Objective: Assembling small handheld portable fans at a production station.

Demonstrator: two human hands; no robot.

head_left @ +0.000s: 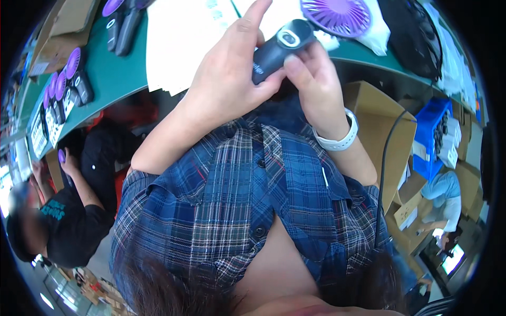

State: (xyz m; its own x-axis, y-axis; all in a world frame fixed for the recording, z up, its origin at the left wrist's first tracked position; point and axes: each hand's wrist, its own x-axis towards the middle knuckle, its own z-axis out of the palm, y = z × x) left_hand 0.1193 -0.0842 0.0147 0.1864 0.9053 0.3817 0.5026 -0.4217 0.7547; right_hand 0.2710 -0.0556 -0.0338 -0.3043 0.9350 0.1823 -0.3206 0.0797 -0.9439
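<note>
A handheld fan with a dark grey body (270, 59) and a purple slatted head (340, 15) is held between my two hands over the table's near edge. My left hand (227, 71) is wrapped round the lower part of the body, its index finger pointing up and away. My right hand (320, 79) grips the fan near the neck, thumb close to the oval silver-rimmed button (288, 38). Both hands are closed on it. White sheets (176, 45) lie beyond my left hand. Under the fan head is a white plastic bag (377, 34).
Several similar fans (80, 87) lie on the green table (117, 80) at left. A co-worker (71, 226) there holds a purple piece. At right are a black bag (411, 39), an open cardboard box (371, 113), a hanging black cable (385, 158) and a blue crate (424, 129).
</note>
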